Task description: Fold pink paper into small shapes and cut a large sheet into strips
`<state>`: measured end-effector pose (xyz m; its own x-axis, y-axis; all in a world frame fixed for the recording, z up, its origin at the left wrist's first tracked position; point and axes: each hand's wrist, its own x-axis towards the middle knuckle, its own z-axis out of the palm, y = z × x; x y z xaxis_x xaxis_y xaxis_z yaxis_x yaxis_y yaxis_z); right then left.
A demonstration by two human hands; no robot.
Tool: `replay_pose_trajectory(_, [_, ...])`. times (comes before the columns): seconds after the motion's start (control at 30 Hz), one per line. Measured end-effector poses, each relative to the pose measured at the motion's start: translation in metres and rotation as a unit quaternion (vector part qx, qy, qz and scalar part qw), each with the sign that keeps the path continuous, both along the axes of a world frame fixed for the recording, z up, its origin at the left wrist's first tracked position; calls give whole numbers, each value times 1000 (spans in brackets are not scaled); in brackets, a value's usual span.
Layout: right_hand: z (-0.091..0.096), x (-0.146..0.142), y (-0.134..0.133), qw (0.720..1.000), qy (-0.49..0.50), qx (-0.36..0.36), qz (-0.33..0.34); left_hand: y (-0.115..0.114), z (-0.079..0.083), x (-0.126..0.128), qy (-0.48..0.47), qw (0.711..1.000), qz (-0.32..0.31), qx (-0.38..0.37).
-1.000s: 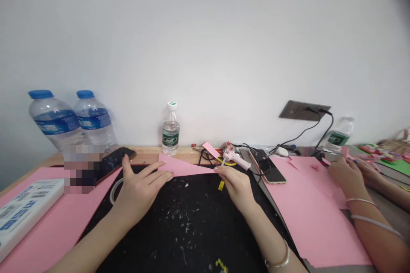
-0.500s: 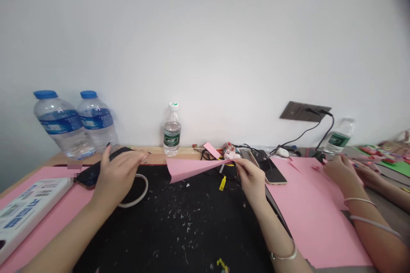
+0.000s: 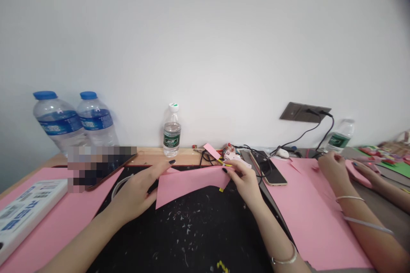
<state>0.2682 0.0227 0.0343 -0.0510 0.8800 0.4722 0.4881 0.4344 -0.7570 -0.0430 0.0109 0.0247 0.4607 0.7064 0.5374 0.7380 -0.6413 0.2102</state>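
A piece of pink paper point(image 3: 188, 182), folded over along its upper edge, hangs above the black mat point(image 3: 179, 239). My right hand point(image 3: 241, 181) pinches it near its right end, thumb in front. At the paper's left end is my left hand point(image 3: 141, 189), its thumb and forefinger apart; the thumb lies against or very close to the left edge, and I cannot tell whether it touches. Part of a white ring-shaped cord point(image 3: 120, 185) shows behind that hand. A small yellow tag point(image 3: 221, 189) peeks out under the paper.
Two large water bottles point(image 3: 60, 125) and a small bottle point(image 3: 172, 132) stand by the wall. A white box point(image 3: 32, 209) lies left on a pink sheet point(image 3: 77, 217); phones point(image 3: 270, 170) and cables lie behind. A co-worker's hands point(image 3: 336, 172) are busy at the right over pink paper point(image 3: 317, 221).
My left hand has moved right, from over the dark phone to the paper's left end. The paper has turned and dropped a little, showing its broad face. My right hand has shifted slightly left.
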Motion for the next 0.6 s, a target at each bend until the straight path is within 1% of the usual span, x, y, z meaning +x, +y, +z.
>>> replay_pose_trajectory(0.07, [-2,-1,0,997,61,-43,3,-1,0,0,1,1000,-23,15])
replay_pose_trajectory(0.13, [-3,-2,0,987,132,-90,14,-2,1,2,4,998,-44,35])
replay_pose_trajectory(0.2, [-4,-2,0,961,223,-157,44,-4,2,5,-3,997,-52,52])
replay_pose_trajectory(0.3, [-2,-2,-1,907,328,-247,98,-4,1,9,-34,995,-70,57])
replay_pose_trajectory(0.37, [0,-1,-1,889,350,-269,119,-4,-1,11,-55,993,-103,37])
replay_pose_trajectory(0.43, [1,0,-1,882,363,-273,130,-2,-3,12,-74,988,-135,2])
replay_pose_trajectory(0.5, [2,2,-1,872,379,-275,140,-2,-4,12,-99,983,-151,-31])
replay_pose_trajectory(0.57, [1,3,-1,855,398,-285,170,-2,-3,13,-119,980,-137,-81])
replay_pose_trajectory(0.6, [1,2,-2,847,403,-290,190,-3,-2,14,-130,979,-115,-109])
